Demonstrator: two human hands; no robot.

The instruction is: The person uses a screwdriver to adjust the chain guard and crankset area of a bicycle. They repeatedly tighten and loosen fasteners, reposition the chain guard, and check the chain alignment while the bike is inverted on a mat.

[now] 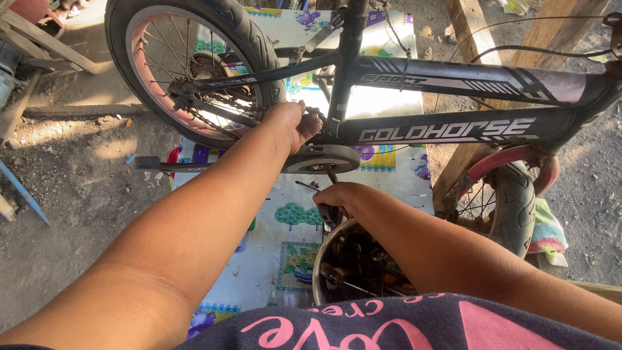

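The ground (pixel 78 168) around you was bare packed dirt, sunlit in patches, with wooden beams (pixel 473 32) lying at the top of the view and a printed play mat (pixel 285 227) with cartoon trees and animals spread under your work. A small black bicycle (pixel 447 129) lay across that mat, its frame stretching from the rear wheel (pixel 188 65) with its pink rim at the upper left to the front wheel (pixel 512 201) with a pinkish mudguard at the lower right. Your left hand (pixel 295 123) reached forward to the spot where the frame met the chain guard (pixel 321 159), fingers curled closed around the frame there, just beside the rear tyre. Your right hand (pixel 340 198) hung just below the chain guard, fingers folded shut around a dark pedal (pixel 329 215) on its crank arm; how tightly you held it I cannot tell. The rusty chain (pixel 194 113) ran from the rear hub toward your left hand. A thin metal tool (pixel 306 186) lay on the mat just left of your right hand. Right under your right forearm sat a round metal bowl (pixel 321 259) holding dark parts and tools, its contents too shadowed to sort out. A coloured cloth (pixel 549 233) lay crumpled beside the front wheel.
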